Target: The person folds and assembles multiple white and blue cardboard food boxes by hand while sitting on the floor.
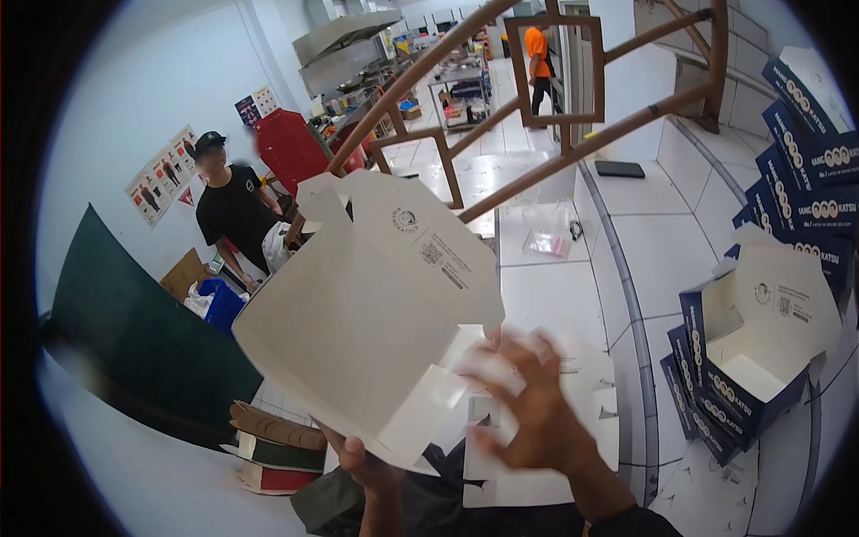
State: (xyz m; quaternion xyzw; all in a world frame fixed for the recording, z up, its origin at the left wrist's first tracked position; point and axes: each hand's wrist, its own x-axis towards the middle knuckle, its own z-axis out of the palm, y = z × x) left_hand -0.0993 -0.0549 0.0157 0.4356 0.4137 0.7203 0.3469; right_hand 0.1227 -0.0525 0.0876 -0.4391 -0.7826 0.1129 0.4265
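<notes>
A partly folded cardboard food box fills the middle of the view, its white inside facing me and its printed lid flap spread at the far side. My left hand grips the box's near lower edge, thumb in front and the other fingers hidden behind the board. At the box's right side, by a small raised flap, is my right hand, its fingers apart and blurred by motion. Whether its fingertips touch the flap I cannot tell. Flat white cardboard blanks lie under my right hand, close to my body.
Nested dark blue boxes stand on the tiled steps at right, with more stacked behind. A brown metal railing crosses ahead. A black phone-like slab and a clear plastic bag lie beyond. A person stands at left.
</notes>
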